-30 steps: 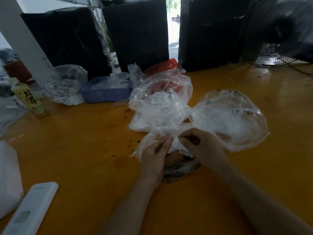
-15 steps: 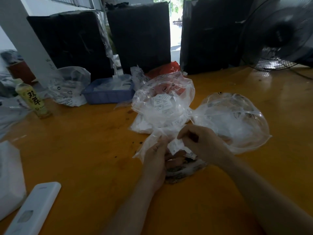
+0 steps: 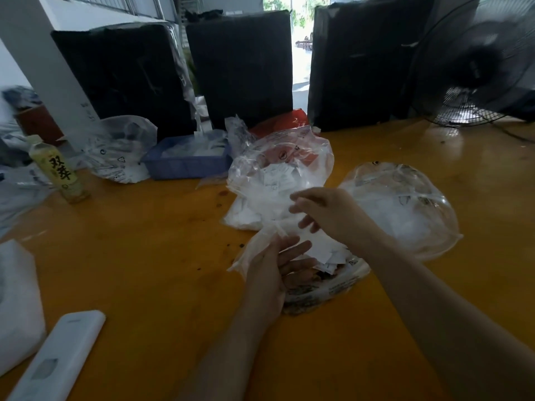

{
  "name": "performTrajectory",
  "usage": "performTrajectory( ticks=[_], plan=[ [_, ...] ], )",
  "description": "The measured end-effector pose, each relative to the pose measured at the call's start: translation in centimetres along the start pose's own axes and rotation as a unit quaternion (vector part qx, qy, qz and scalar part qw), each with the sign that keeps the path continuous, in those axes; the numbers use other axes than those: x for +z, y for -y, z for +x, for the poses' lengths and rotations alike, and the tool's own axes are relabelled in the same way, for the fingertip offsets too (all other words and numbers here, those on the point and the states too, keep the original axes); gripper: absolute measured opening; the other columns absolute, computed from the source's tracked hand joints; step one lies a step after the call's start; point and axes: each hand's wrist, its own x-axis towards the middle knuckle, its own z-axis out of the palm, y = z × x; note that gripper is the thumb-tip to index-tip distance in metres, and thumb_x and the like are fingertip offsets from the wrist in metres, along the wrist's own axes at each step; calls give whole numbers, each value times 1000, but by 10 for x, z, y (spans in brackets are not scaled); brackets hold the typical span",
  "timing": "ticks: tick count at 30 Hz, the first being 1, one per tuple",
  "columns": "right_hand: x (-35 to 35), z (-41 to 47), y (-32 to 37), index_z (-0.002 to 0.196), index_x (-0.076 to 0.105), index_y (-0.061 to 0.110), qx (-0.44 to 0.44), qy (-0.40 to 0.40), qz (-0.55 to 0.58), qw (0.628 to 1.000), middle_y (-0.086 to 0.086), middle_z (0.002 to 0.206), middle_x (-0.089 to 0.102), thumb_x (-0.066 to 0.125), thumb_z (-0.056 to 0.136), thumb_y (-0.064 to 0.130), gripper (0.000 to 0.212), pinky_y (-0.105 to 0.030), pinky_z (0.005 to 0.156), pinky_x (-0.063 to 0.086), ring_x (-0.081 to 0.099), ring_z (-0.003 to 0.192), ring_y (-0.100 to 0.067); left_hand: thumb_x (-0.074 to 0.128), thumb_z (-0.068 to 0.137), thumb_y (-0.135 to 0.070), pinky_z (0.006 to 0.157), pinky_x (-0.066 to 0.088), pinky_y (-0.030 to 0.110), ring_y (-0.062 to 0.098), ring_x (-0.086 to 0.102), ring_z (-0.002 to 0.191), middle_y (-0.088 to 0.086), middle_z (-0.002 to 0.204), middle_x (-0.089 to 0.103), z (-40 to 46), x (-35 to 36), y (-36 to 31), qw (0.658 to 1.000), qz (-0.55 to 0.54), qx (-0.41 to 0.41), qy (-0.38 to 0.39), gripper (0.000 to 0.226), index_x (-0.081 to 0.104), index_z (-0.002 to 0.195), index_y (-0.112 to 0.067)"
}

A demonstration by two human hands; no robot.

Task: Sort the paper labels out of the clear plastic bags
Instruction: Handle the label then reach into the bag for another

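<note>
White foam block (image 3: 17, 308) and white remote (image 3: 55, 360) at the near left edge of the orange tabletop (image 3: 139, 256); farther back, a yellow-labelled drink bottle (image 3: 58, 169), a crumpled clear bag (image 3: 121, 151) and a blue tray (image 3: 185, 160) of white scraps. At centre, left hand (image 3: 275, 270) palm up, fingers straight and spread, nothing pinched, lying on a small clear plastic bag (image 3: 257, 250) whose film reaches past the fingertips. Just beside it, loose paper labels (image 3: 327, 253) heaped on a printed packet (image 3: 324, 290). Behind, a puffed clear bag holding labels (image 3: 280, 175), resting against a red packet (image 3: 286, 123). Right hand (image 3: 321, 212) raised above the heap, fingers loosely spread, apparently empty, though motion blur leaves that uncertain. Farther right, a second inflated clear bag (image 3: 405, 209), then a black fan (image 3: 474, 65) at the back. Seemingly between bags: one emptied, labels dropped on the heap. Next move likely calls for discarding the flat film and reaching for another filled bag, gripping its mouth to pull labels free.
</note>
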Motion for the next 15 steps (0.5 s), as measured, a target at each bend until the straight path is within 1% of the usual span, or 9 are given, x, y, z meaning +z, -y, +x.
performTrajectory(
  ticks=[1, 3, 6, 8, 9, 10, 11, 12, 15],
  plan=[
    [-2, -4, -7, 109, 74, 27, -3, -25, -33, 999, 11, 83, 77, 58, 103, 30, 17, -22, 60, 52, 69, 64, -6, 44, 111, -45, 69, 67, 35, 28, 79, 87, 15, 118, 78, 0, -1, 1, 1000, 2, 0, 2, 49, 65, 129, -5],
    [-13, -11, -20, 85, 71, 25, 12, -99, -130, 986, 6, 69, 73, 56, 102, 30, 23, -19, 49, 44, 60, 50, -8, 42, 112, -44, 72, 67, 37, 28, 79, 89, 14, 119, 78, 2, -3, 2, 1000, 10, 0, 3, 48, 65, 130, -5],
    [-38, -17, -46, 62, 48, 12, 49, -165, -298, 939, -4, 54, 50, 54, 98, 24, 39, -26, 47, 34, 41, 46, -20, 40, 113, -42, 73, 67, 38, 28, 79, 89, 15, 118, 78, 4, -3, 3, 1000, 15, 0, 0, 48, 65, 129, -5],
    [-53, -17, -60, 69, 53, 11, 103, -149, -387, 904, -6, 66, 56, 51, 98, 18, 30, -31, 55, 40, 48, 56, -21, 40, 113, -42, 70, 67, 35, 28, 79, 88, 15, 117, 79, 4, -4, 3, 1000, 17, 2, -5, 48, 66, 128, -5],
    [-57, -17, -66, 87, 63, 11, 130, -132, -416, 890, -10, 86, 64, 49, 100, 16, 20, -36, 64, 48, 58, 70, -24, 41, 113, -42, 68, 66, 34, 27, 79, 88, 16, 116, 78, 4, -4, 4, 1000, 15, 2, -6, 48, 66, 127, -5],
    [-58, -16, -72, 112, 65, 13, 151, -112, -432, 882, -15, 110, 64, 47, 102, 16, 21, -40, 77, 53, 63, 90, -30, 41, 113, -42, 65, 65, 32, 27, 79, 87, 17, 116, 78, 4, -4, 4, 1000, 12, 2, -6, 48, 66, 127, -4],
    [-58, -16, -76, 133, 59, 18, 162, -87, -440, 879, -17, 127, 56, 46, 104, 18, 32, -44, 88, 54, 61, 106, -34, 42, 112, -41, 63, 65, 31, 27, 79, 86, 18, 116, 78, 4, -4, 4, 1000, 9, 2, -7, 47, 66, 126, -3],
    [-57, -16, -79, 144, 53, 23, 166, -68, -439, 881, -17, 135, 49, 47, 105, 21, 40, -46, 94, 53, 58, 114, -37, 42, 112, -41, 62, 64, 31, 27, 79, 85, 19, 116, 78, 4, -4, 4, 1000, 7, 1, -8, 47, 66, 126, -3],
    [-52, -13, -89, 140, 59, 25, 148, -86, -446, 879, -14, 133, 48, 50, 104, 26, 37, -46, 93, 54, 59, 114, -35, 43, 112, -40, 61, 64, 31, 27, 79, 83, 21, 116, 77, 5, -6, 4, 1000, -4, 1, -9, 47, 66, 126, -1]
  ],
)
